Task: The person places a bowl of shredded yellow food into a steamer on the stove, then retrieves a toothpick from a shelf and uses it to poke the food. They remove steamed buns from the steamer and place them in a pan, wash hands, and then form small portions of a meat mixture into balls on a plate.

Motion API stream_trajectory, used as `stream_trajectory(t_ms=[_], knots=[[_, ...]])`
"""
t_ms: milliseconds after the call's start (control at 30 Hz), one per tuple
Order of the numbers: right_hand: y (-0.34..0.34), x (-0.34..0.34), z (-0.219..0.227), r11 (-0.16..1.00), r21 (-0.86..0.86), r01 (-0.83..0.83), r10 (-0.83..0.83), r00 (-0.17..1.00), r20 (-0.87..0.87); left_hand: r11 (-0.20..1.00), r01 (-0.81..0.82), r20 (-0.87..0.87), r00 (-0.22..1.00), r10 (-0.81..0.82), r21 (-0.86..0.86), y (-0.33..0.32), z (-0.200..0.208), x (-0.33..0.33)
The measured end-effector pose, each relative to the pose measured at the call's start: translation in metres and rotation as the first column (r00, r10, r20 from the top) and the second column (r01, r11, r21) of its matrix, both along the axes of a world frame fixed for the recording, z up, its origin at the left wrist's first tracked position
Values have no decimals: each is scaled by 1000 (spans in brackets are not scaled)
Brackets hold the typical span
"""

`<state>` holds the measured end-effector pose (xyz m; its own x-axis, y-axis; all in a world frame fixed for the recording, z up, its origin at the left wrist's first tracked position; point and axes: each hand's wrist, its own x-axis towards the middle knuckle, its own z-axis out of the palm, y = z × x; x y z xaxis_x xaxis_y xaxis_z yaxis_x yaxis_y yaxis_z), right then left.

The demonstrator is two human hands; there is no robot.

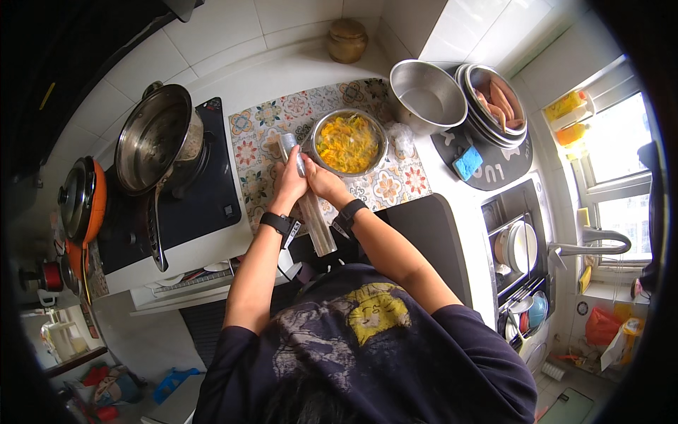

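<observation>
A clear roll of plastic wrap slants in front of me, its far end beside a steel bowl. My left hand is closed around the roll near its middle. Next to it, my right hand is also closed on the roll, its fingers partly hidden. The steel bowl holds chopped yellow-orange food and stands on a patterned mat, just beyond my right hand. Shiny glints lie over the food; I cannot tell whether film covers it. A crumpled piece of clear plastic lies right of the bowl.
On the left, a steel pot with a long handle stands on a black cooktop. An empty steel basin, stacked bowls with orange pieces and a blue sponge are at the right, near the sink faucet.
</observation>
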<state>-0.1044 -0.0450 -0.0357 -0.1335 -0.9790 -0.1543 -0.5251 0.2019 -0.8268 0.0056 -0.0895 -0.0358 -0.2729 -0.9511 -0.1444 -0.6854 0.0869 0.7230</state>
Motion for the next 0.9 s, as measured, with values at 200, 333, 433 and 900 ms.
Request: stream_trajectory(t_ms=[200,333,433,900], knots=[[-5,-4,-1,984,177,-12,23,998,-59,1000,11,-68,998,-9,23,3,-5,2],[1,-3,4,985,163,-53,73,990,-117,998,15,-70,997,-11,53,5,-3,4],[17,2,13,1000,22,9,-7,998,-68,997,-8,45,999,5,78,4,-2,3],[-14,23,9,1000,6,-6,6,1000,3,978,128,38,992,-123,-163,-1,-36,10]])
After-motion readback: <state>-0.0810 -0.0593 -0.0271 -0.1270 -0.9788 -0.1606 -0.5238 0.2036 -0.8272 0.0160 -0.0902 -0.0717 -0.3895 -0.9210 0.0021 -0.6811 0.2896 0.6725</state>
